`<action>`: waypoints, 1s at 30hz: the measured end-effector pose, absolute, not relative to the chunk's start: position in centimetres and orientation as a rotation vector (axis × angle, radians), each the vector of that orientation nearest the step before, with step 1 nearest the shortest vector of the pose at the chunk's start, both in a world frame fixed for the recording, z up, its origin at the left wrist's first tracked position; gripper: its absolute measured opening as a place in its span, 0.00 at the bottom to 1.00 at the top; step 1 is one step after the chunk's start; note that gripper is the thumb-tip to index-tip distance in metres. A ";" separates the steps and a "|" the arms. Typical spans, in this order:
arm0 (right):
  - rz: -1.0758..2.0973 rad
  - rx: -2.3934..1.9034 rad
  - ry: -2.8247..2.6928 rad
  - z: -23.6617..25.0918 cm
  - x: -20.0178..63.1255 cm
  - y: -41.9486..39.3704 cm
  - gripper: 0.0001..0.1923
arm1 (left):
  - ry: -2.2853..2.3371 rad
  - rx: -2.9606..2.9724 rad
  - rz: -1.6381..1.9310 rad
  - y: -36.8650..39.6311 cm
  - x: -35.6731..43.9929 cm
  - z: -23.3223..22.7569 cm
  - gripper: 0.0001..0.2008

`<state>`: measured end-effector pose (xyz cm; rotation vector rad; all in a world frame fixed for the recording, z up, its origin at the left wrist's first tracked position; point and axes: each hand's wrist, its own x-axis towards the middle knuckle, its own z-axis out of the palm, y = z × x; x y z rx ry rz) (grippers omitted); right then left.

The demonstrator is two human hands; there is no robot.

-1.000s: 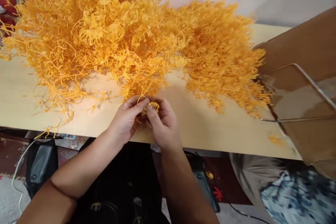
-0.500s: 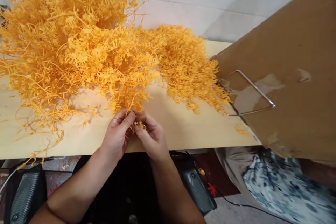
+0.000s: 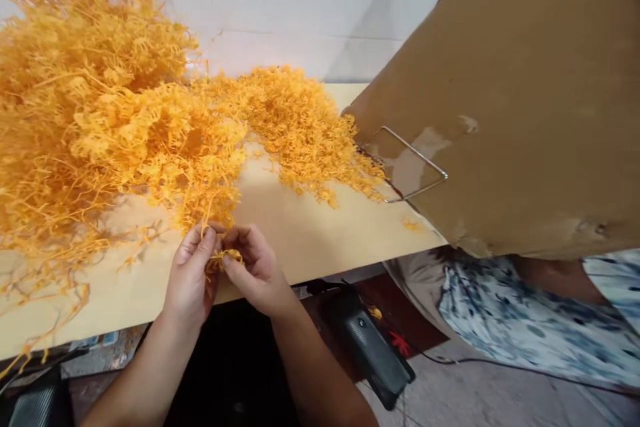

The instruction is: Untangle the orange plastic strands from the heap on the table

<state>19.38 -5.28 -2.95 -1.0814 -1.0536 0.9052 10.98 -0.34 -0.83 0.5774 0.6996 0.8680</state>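
Near the table's front edge, my left hand (image 3: 193,272) pinches a thin orange stem between thumb and fingers. Close beside it, my right hand (image 3: 257,270) has thumb and fingertips closed on a small orange plastic sprig (image 3: 231,255). Both hands sit just below a large tangled heap of orange plastic flower sprigs (image 3: 150,127), and the pinched stem reaches up toward it. Another, denser orange bunch (image 3: 295,127) lies to the right against the wall. How the stem and sprig join between my fingertips is hidden.
A big cardboard box (image 3: 525,113) stands at the right of the table (image 3: 320,233), with a bent metal wire frame (image 3: 417,153) against it. Loose strands hang over the front left edge. Below, a dark padded armrest (image 3: 370,347) and a person's patterned clothing (image 3: 500,307) show.
The view has swung right, so the heap and hands appear further left and more of the box shows. My hands keep their pinching hold, with the right hand slightly further from the left.
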 end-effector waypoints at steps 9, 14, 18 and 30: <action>0.778 -1.211 -1.252 -2.3 19.6 -4.8 0.10 | 0.819 0.591 0.948 -0.2 11.1 -0.8 0.13; 0.747 -1.312 -1.296 -2.3 19.4 -4.6 0.12 | 0.874 0.606 0.994 0.0 11.0 -0.9 0.13; 0.720 -1.345 -1.282 -2.2 19.2 -4.5 0.12 | 0.887 0.606 1.029 -0.1 11.3 -0.9 0.13; 0.696 -1.339 -1.294 -2.0 19.4 -4.4 0.06 | 0.879 0.711 1.056 -0.1 11.9 -0.6 0.07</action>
